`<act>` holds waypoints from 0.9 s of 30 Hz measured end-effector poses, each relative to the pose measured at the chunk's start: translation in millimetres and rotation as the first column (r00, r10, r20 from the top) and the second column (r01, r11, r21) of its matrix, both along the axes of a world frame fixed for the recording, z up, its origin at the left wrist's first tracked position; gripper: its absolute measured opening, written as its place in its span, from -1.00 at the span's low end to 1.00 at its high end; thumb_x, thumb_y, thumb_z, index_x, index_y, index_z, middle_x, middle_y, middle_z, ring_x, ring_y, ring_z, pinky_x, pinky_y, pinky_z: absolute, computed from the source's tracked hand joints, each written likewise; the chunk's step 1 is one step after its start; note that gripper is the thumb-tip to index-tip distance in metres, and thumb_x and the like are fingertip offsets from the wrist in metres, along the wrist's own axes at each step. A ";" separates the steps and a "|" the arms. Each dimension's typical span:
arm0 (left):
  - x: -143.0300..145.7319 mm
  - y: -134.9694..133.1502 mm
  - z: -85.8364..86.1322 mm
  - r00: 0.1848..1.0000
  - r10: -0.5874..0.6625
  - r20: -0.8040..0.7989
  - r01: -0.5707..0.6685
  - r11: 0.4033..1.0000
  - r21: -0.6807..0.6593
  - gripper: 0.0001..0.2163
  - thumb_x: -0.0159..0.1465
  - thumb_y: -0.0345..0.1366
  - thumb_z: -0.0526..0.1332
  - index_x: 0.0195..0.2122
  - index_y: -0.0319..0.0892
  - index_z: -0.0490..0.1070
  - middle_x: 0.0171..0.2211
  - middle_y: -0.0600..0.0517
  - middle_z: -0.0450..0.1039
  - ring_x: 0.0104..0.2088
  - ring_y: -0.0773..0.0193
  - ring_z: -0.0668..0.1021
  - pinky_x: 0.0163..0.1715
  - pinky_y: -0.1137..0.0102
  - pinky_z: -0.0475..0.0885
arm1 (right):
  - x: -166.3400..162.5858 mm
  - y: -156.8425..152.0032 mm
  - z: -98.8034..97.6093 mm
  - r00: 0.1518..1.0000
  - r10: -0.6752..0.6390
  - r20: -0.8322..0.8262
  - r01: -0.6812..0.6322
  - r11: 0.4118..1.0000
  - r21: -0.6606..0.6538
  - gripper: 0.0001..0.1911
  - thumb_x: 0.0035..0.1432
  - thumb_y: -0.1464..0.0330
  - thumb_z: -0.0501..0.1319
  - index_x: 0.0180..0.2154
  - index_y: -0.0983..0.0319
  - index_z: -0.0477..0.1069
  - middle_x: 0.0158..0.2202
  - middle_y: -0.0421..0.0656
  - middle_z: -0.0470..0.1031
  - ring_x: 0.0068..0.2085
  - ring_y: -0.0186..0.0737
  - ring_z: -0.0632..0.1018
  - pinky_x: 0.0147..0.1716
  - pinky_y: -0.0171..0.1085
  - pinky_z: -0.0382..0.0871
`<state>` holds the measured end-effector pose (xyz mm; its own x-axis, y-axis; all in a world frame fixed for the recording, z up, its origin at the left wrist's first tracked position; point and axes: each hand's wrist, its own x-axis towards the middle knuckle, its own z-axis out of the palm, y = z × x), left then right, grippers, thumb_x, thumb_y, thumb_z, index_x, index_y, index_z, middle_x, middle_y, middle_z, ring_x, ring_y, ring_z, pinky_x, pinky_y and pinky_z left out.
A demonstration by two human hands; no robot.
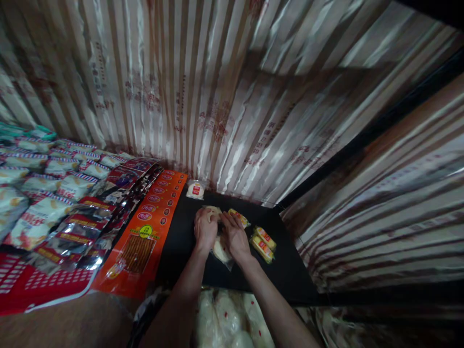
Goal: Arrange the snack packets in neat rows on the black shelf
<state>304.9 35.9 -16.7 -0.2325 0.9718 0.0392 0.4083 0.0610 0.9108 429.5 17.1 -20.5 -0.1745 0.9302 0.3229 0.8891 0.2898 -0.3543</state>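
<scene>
Hands (235,238) at clear-wrapped pale rounds (220,250), left hand (205,229) half-curled, right hand (235,238) flatter, any actual grip indiscernible.

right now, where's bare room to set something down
Bare black tabletop shows between the orange packet and left hand, and in front of the paired yellow packets, beside the right arm. Crowded: around the right hand, and leftward among white bags.

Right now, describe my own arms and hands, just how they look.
The left hand and right hand wear no gloves. The left forearm and right forearm look bare, with no watch, band or sleeve to be made out. The picture is too dim and blurred to tell about rings or small markings.
</scene>
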 end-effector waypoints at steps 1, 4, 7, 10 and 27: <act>-0.3 2.6 2.0 0.999 -0.028 -0.033 0.028 1.000 0.011 -0.70 0.15 -0.36 0.04 -0.11 -0.18 0.41 0.02 -0.11 0.36 0.05 0.14 0.39 0.07 0.27 0.29 | -0.3 4.2 -1.4 0.999 0.004 0.034 -0.004 1.000 -0.017 -0.50 0.07 0.54 -0.01 0.04 0.15 0.36 0.12 -0.12 0.34 0.22 -0.11 0.18 0.15 -0.03 0.11; -4.9 7.4 8.8 0.985 -0.098 -0.138 0.106 0.993 0.049 -0.70 0.16 -0.38 0.05 -0.10 -0.16 0.41 0.02 -0.09 0.36 0.04 0.17 0.39 0.06 0.30 0.30 | -3.2 14.4 -4.3 0.994 0.001 0.109 0.003 0.999 -0.041 -0.50 0.07 0.55 0.01 0.04 0.14 0.35 0.13 -0.11 0.32 0.24 -0.07 0.14 0.14 -0.02 0.09; -12.8 10.1 12.2 0.978 -0.132 -0.163 0.140 0.989 0.043 -0.69 0.17 -0.41 0.03 -0.09 -0.17 0.40 -0.01 -0.06 0.39 0.02 0.21 0.42 0.06 0.35 0.30 | -6.1 22.5 -4.8 0.986 0.000 0.169 0.010 0.998 -0.055 -0.54 0.08 0.56 0.03 0.01 0.22 0.39 0.10 -0.04 0.35 0.20 -0.03 0.20 0.12 -0.04 0.11; -18.3 11.5 11.6 0.971 -0.142 -0.194 0.142 0.990 -0.014 -0.70 0.17 -0.39 0.03 -0.09 -0.17 0.40 -0.02 -0.07 0.39 -0.01 0.18 0.45 0.02 0.33 0.34 | -7.5 29.0 -2.4 0.975 0.017 0.221 -0.001 0.998 -0.070 -0.61 0.11 0.54 0.03 -0.06 0.22 0.43 0.01 -0.01 0.44 0.14 -0.05 0.30 0.08 -0.09 0.16; -18.5 27.5 9.3 0.994 -0.042 -0.098 0.043 0.999 0.007 -0.61 0.20 -0.43 0.04 0.08 -0.25 0.25 0.03 -0.13 0.37 0.05 0.18 0.41 0.06 0.33 0.29 | 1.7 81.6 23.8 0.883 0.025 -0.469 -0.109 0.982 -0.152 -0.69 0.12 0.22 0.05 -0.21 0.21 0.45 -0.37 -0.19 0.52 -0.35 -0.26 0.48 -0.30 -0.28 0.36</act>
<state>286.4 63.3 -7.4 -0.1854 0.9803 0.0686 0.4973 0.0334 0.8669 431.2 98.7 3.3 -0.1076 0.9693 0.2209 0.5913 0.2411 -0.7696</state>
